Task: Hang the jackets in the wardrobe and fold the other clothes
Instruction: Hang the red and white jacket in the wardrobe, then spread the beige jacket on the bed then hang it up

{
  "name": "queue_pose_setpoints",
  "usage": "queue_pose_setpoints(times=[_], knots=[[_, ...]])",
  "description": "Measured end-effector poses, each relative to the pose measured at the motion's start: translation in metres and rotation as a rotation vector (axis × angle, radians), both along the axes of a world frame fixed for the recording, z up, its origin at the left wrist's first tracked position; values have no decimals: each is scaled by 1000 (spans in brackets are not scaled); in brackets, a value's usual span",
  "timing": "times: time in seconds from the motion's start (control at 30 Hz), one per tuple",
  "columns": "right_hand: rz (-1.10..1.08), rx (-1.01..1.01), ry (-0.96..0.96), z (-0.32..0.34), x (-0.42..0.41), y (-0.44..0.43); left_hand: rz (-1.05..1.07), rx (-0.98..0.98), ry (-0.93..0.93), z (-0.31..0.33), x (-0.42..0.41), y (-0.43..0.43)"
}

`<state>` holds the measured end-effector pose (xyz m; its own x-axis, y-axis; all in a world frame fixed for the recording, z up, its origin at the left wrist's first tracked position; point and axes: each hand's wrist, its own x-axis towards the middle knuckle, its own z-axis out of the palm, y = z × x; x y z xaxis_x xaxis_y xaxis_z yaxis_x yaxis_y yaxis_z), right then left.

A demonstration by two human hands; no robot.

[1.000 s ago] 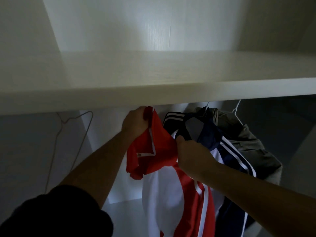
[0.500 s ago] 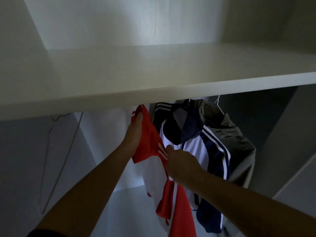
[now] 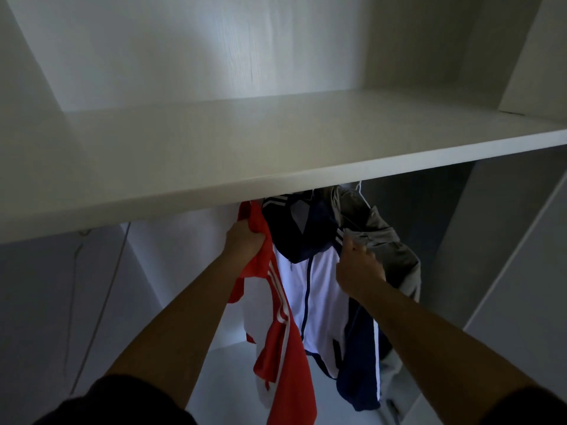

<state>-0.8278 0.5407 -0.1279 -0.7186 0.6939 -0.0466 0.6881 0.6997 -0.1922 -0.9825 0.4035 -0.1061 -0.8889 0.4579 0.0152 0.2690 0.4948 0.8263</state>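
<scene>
- Left hand (image 3: 245,240): fingers curled round red jacket (image 3: 285,348) shoulder.
- Right hand (image 3: 359,268): fingers curled between navy jacket (image 3: 322,296) and grey jacket (image 3: 389,250); cannot tell what they hold.

Shelf (image 3: 276,142) above; left jacket (image 3: 285,348) beside middle jacket (image 3: 322,286), right jacket (image 3: 389,240) behind it

Your left hand (image 3: 245,240) grips red jacket (image 3: 285,348) near shoulder, just under white shelf (image 3: 276,148). Your right hand (image 3: 357,268), fingers curled, sits where navy-white jacket (image 3: 319,289) meets grey jacket (image 3: 389,246); grip unclear. Wire hanger (image 3: 107,289) hangs well left.
</scene>
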Motion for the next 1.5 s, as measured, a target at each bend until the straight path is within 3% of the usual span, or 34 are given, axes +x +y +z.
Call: queue_pose_setpoints(times=[0.2,0.4,0.57,0.77,1.03,1.27,1.5], knots=[[-16,-56,-36,-9,0,-7,30,-53,18,-1,-5,0],[39,-130,57,-17,1,-20,22,-160,40,-3,0,-9],[122,-221,158,-22,55,-34,61,-348,392,-16,58,-31],[38,-340,362,-24,227,-51,-241,-111,395,-47,244,-41],[-310,-348,469,-42,560,-81,-701,36,64,-86,576,-15],[-891,-368,699,-65,818,-141,-1273,19,3,-101,815,8],[-1457,-276,1011,-90,984,-209,-1754,-29,-1,-101,997,23]])
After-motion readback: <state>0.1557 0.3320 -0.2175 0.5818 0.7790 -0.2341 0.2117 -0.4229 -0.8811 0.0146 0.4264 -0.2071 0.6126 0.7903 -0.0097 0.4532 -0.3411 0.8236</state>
